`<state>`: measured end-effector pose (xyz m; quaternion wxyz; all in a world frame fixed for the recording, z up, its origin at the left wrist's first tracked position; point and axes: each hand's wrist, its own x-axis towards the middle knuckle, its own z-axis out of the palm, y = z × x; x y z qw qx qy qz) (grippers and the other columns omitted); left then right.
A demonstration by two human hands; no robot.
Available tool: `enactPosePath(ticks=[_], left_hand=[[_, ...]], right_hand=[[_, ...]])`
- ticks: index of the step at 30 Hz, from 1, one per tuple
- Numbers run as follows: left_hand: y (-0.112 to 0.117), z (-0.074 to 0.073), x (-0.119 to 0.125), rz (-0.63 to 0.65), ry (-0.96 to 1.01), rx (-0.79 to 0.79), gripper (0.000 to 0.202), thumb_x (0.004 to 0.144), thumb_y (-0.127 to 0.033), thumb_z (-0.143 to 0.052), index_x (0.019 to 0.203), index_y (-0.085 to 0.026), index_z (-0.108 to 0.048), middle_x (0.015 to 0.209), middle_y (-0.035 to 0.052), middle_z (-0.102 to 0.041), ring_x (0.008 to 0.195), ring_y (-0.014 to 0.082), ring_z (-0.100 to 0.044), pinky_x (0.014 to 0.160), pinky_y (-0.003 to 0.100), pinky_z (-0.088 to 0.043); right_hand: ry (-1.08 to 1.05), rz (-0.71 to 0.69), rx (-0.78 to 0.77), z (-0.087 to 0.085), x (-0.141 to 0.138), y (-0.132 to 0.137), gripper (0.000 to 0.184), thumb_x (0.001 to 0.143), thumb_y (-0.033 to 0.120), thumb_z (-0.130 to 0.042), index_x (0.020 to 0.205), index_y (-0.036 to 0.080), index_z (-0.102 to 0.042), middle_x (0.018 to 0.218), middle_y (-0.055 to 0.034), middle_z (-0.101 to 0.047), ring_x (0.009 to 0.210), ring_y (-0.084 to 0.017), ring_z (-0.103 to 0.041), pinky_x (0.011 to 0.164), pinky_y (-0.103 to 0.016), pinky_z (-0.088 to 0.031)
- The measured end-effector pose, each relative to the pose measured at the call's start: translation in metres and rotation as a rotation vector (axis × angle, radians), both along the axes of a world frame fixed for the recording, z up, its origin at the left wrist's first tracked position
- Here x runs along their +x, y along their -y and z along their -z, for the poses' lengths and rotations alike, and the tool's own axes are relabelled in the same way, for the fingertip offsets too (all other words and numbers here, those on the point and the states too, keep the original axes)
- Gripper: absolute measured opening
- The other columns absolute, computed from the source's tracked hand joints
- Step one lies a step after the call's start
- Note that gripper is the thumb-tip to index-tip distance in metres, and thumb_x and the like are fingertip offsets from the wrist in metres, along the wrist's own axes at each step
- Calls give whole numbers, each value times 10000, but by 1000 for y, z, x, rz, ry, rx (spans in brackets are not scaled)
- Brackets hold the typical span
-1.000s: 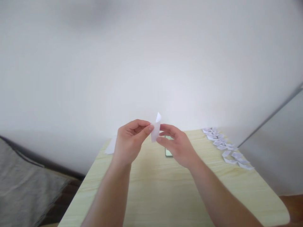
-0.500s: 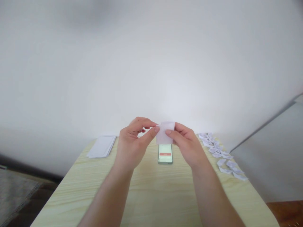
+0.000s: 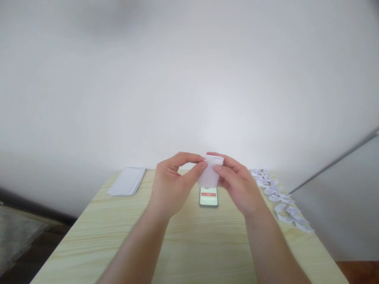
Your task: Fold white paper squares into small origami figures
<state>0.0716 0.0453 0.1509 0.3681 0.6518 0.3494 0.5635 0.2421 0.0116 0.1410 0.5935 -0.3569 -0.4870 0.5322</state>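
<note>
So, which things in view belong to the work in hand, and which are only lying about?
Belonging to the work:
paper, held by the left hand and right hand
sheet stack, probably
folded pieces, probably

Only lying about:
phone, apparently; it lies on the table, partly hidden behind the paper

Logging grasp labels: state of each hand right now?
Left hand: closed, pinching the folded white paper near its upper left corner.
Right hand: closed, holding its right side, thumb in front.
</note>
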Motion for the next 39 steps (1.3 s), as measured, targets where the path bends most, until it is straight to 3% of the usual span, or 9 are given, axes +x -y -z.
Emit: enactPosePath(ticks=[6, 10, 15, 23, 31, 39], left_hand=[[5, -6, 3, -60, 52, 43, 89, 840, -285, -805, 914, -237, -793, 925, 8, -776, 897, 162, -697, 839, 273, -545], [11, -12, 3, -40, 96, 31, 190, 831, -262, -816, 1014, -245, -764, 959, 3, -771, 912, 152, -700, 862, 264, -540], [17, -17, 0, 12, 112, -70, 329, 843, -291, -813, 1154, -266, -710, 868, -8, -777, 866, 151, -708, 812, 264, -535], [17, -18, -6, 70, 115, -99, 119, 818, -288, -835, 889, -210, -779, 796, 2, -769, 770, 137, -695, 734, 245, -539], [23, -24, -8, 211, 151, -164, 90, 857, -275, -797, 854, -189, -770, 754, 12, -760, 725, 130, -700, 683, 218, -558], [25, -27, -8, 242, 101, -150, 98, 875, -286, -779, 850, -191, -770, 759, 14, -757, 738, 137, -699, 707, 230, -563]], right_hand=[[139, 147, 101, -8, 6, 8, 190, 903, 381, -753, 984, 210, -766, 789, -13, -746, 739, -153, -684, 684, -269, -573], [137, 164, 130, -12, 5, 11, 151, 899, 349, -768, 973, 218, -777, 783, -3, -754, 693, -126, -676, 639, -234, -559], [78, 155, 137, -12, 4, 14, 138, 897, 323, -775, 987, 219, -786, 833, -15, -777, 707, -122, -687, 643, -226, -564], [52, 138, 140, -12, 5, 18, 107, 900, 298, -778, 976, 222, -788, 810, -14, -767, 690, -109, -656, 616, -212, -524], [-19, 152, 118, -14, 2, 22, 87, 883, 299, -798, 935, 230, -793, 776, -4, -766, 651, -117, -685, 569, -208, -547], [-12, 265, 116, -16, -1, 24, 86, 871, 323, -809, 886, 244, -779, 676, 25, -731, 519, -79, -589, 454, -173, -459]])
